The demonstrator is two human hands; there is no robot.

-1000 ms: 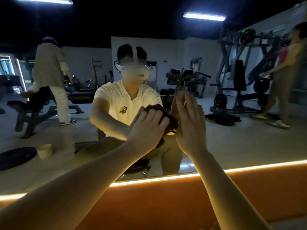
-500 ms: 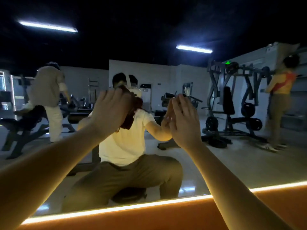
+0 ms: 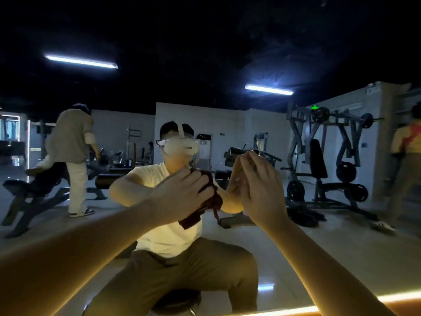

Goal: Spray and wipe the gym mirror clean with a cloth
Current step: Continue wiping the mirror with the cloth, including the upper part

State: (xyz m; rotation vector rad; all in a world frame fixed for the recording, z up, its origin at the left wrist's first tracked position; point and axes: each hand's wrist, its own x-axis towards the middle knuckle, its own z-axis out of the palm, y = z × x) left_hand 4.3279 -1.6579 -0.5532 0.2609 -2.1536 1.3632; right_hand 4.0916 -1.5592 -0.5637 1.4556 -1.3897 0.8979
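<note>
Cloth (image 3: 197,215) status: where is it, and how is it behaving? (spotter)

I'm holding it bunched under my left hand (image 3: 184,195), fingers curling over the wad. I'm pressing it against the gym mirror (image 3: 323,258), over the chest of my reflection (image 3: 168,233). A loose tail is hanging below. (me)

And the other one? (spotter)

My right hand (image 3: 262,192) is lying flat on the mirror just beside it, fingers straight, holding nothing. I'm judging the cloth soft, light and floppy, so I'm gripping the bunched middle, not the tail. The mirror is looking hard and slick, so I'm thinking steady, even pressure is suiting it. (me)
</note>
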